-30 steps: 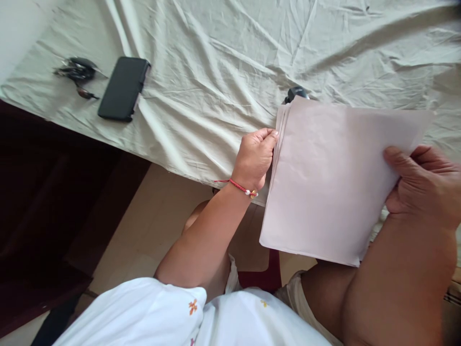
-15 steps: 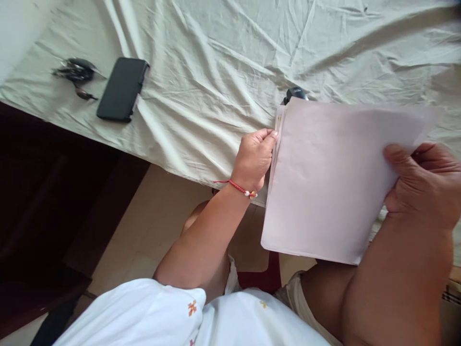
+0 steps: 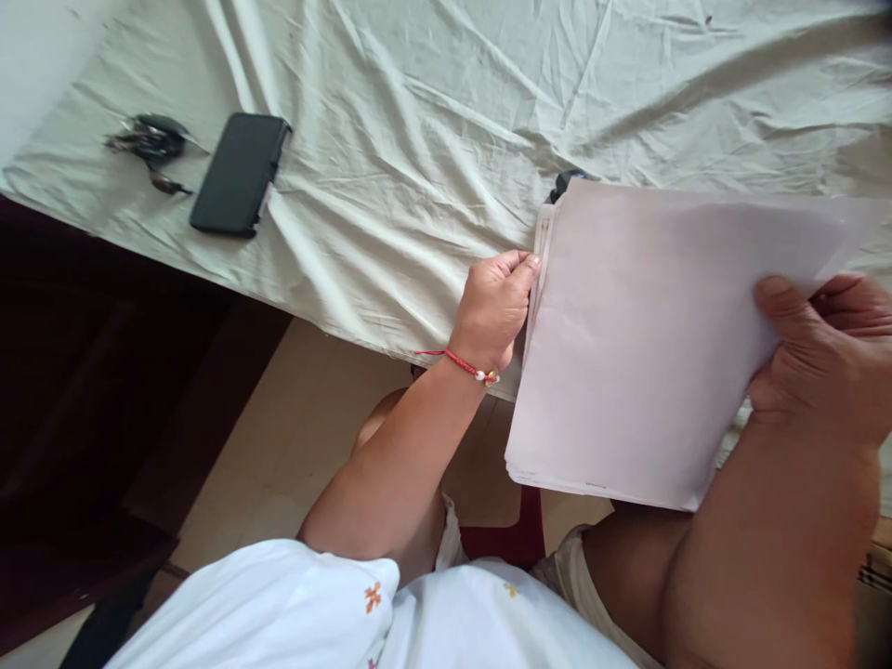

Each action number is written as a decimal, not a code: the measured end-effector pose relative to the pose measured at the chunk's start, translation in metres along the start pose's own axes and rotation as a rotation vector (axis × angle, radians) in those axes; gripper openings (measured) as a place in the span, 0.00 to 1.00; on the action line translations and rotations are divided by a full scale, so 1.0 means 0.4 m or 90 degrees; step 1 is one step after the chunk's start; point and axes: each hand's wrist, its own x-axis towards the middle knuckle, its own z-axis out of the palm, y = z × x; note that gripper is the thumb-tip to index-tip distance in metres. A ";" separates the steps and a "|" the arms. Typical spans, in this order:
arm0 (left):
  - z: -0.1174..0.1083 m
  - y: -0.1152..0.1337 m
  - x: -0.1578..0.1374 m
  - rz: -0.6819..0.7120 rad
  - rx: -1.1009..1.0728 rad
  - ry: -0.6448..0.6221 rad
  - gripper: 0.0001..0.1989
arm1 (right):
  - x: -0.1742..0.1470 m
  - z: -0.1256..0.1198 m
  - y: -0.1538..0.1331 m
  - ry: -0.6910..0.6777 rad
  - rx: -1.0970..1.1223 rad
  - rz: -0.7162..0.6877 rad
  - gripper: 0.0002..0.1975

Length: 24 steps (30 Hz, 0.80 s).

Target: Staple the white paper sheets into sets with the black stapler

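Note:
A stack of white paper sheets (image 3: 641, 344) is held up in front of me, over the table's near edge. My left hand (image 3: 496, 302), a red beaded bracelet (image 3: 474, 370) at its wrist, pinches the stack's left edge between thumb and fingers. At the right side, my right hand (image 3: 822, 344) is closed on the top sheet, its thumb lying on the face of the paper. That sheet's upper right corner lifts and bends. Behind the stack's top left corner a small black object (image 3: 566, 181) shows in part; the sheets hide the rest of it.
A pale wrinkled cloth (image 3: 390, 167) covers the table. At its left lie a black phone case or phone (image 3: 239, 175) and a dark bunch of what look like keys (image 3: 153, 144). Part of a red chair (image 3: 512, 539) shows below, between my legs.
My right hand has moved slightly right with the top sheet, which has shifted a little up and right. Small print on sheets beneath now shows at the lower edge. My left hand is nearly still.

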 end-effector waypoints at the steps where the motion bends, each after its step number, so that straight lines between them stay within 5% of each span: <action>1: 0.000 0.000 0.000 -0.001 -0.001 -0.002 0.17 | 0.000 0.000 0.000 0.002 0.000 -0.004 0.15; 24: -0.004 -0.008 0.001 0.015 0.042 0.006 0.15 | -0.001 0.000 -0.002 -0.018 -0.016 -0.015 0.13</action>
